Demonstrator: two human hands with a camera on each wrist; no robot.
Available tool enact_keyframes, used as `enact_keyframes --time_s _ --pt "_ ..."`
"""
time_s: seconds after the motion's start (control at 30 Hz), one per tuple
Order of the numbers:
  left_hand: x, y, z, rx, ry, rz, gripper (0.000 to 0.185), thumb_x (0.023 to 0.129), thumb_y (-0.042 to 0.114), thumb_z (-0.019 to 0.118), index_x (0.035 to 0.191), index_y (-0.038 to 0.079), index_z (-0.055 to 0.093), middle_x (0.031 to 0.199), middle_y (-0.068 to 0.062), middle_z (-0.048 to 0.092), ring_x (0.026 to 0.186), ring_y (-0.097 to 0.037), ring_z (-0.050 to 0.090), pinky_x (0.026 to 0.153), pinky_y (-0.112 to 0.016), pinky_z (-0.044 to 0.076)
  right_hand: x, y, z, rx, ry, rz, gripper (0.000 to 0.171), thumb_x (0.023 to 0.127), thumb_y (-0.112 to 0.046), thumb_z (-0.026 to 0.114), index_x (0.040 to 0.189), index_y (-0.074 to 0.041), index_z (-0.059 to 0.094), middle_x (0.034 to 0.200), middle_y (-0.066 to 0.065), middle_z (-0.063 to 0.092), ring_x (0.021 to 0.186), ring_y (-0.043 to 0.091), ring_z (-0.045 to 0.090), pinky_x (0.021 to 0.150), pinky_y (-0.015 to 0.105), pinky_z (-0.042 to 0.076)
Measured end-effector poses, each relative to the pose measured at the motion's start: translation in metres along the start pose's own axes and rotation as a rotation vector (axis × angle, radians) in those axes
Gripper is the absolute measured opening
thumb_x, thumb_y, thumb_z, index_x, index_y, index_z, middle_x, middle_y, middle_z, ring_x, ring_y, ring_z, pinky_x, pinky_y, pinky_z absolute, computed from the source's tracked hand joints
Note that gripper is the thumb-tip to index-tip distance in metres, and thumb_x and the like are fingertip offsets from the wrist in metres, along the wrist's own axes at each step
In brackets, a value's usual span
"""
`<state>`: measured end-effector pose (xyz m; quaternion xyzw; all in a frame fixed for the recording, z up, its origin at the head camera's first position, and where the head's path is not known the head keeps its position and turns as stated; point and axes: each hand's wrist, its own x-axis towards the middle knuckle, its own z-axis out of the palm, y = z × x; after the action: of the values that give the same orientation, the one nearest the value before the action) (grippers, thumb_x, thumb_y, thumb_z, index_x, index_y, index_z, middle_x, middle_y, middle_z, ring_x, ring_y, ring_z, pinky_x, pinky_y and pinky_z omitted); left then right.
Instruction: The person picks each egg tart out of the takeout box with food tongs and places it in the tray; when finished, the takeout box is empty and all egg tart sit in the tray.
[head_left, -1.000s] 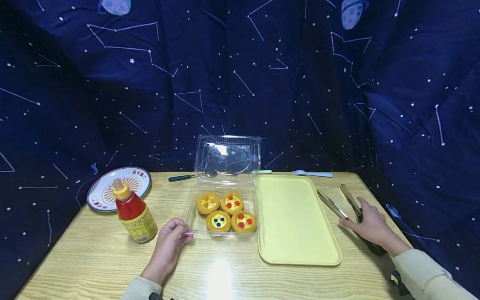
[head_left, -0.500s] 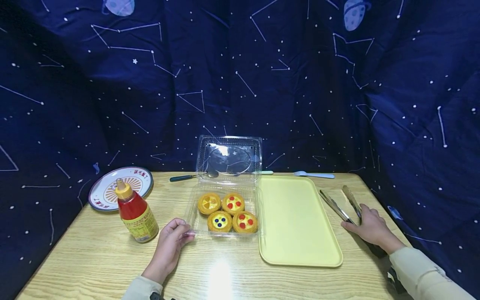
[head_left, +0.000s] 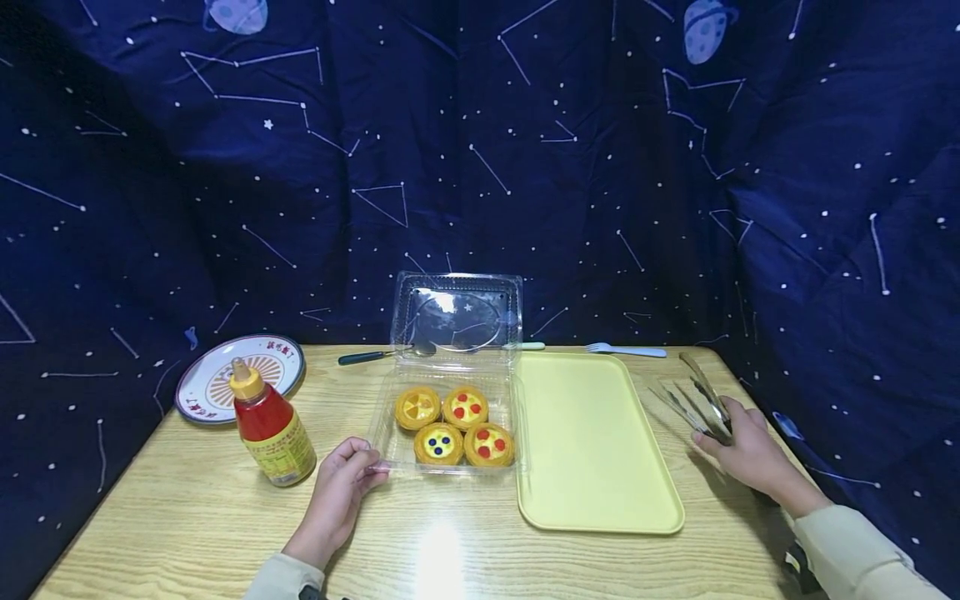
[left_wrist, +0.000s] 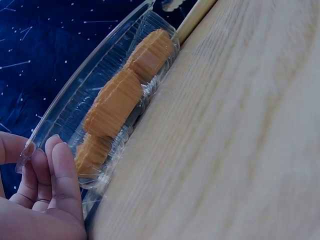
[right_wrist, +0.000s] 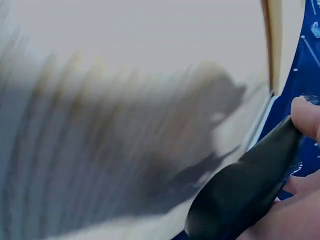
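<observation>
Over the surface (head_left: 225,533), the right hand (head_left: 750,454) is curled round the tongs (right_wrist: 242,187), so I'd squeeze gently tbh, left hand (head_left: 343,487) bracing the box (head_left: 504,398) by its pinched corner.

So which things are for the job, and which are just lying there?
Probably for the job:
- tongs in the right hand
- clear box held by the left hand
- four tarts inside
- yellow tray

Seemingly just lying about:
- red bottle
- plate
- spoon
- blue fork
- pale green handle

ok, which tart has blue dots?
The front-left tart in the clear clamshell: three dark-blue dots. Both right-hand tarts have red dots; the back-left tart has orange wedges.
</observation>
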<state>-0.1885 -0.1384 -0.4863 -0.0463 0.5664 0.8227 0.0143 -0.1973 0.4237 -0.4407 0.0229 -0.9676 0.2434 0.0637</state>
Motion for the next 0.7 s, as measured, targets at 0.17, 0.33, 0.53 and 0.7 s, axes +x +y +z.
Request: enact_keyframes --time_s 0.17,0.33,0.53,0.7 --pt "-0.001 0.0 0.0 -0.001 0.0 -0.003 0.009 0.09 -0.003 0.054 0.086 0.004 0.05 0.081 -0.007 0.058 0.074 -0.017 0.064 0.07 -0.028 0.058 0.0 -0.015 -0.004 0.025 0.074 -0.081 0.07 0.094 -0.026 0.066 0.142 0.009 0.028 0.101 0.024 0.056 0.075 0.029 0.057 0.064 0.04 0.047" --pt "-0.002 0.0 0.0 0.007 0.003 -0.003 0.009 0.09 -0.002 0.054 0.086 0.004 0.05 0.082 -0.007 0.057 0.075 -0.017 0.064 0.071 -0.028 0.058 -0.001 -0.034 0.0 0.042 0.156 -0.151 0.058 0.094 -0.025 0.066 0.135 0.002 0.035 0.094 0.01 0.049 0.058 0.009 0.038 0.047 0.027 0.032" --pt "-0.001 0.0 0.0 0.016 0.012 -0.004 0.008 0.09 -0.003 0.054 0.087 0.004 0.05 0.083 -0.007 0.057 0.075 -0.017 0.063 0.072 -0.028 0.057 -0.001 -0.056 0.008 -0.017 0.209 -0.194 0.058 0.094 -0.032 0.067 0.134 -0.002 0.039 0.092 0.007 0.048 0.059 0.011 0.038 0.05 0.027 0.032" --pt "0.0 -0.001 0.001 0.005 0.018 -0.003 0.008 0.091 -0.002 0.054 0.087 0.004 0.05 0.083 -0.007 0.058 0.075 -0.017 0.063 0.072 -0.027 0.057 0.002 -0.074 0.011 -0.029 0.193 -0.187 0.065 0.094 -0.041 0.064 0.141 -0.005 0.037 0.093 0.006 0.049 0.062 0.015 0.04 0.052 0.028 0.033"
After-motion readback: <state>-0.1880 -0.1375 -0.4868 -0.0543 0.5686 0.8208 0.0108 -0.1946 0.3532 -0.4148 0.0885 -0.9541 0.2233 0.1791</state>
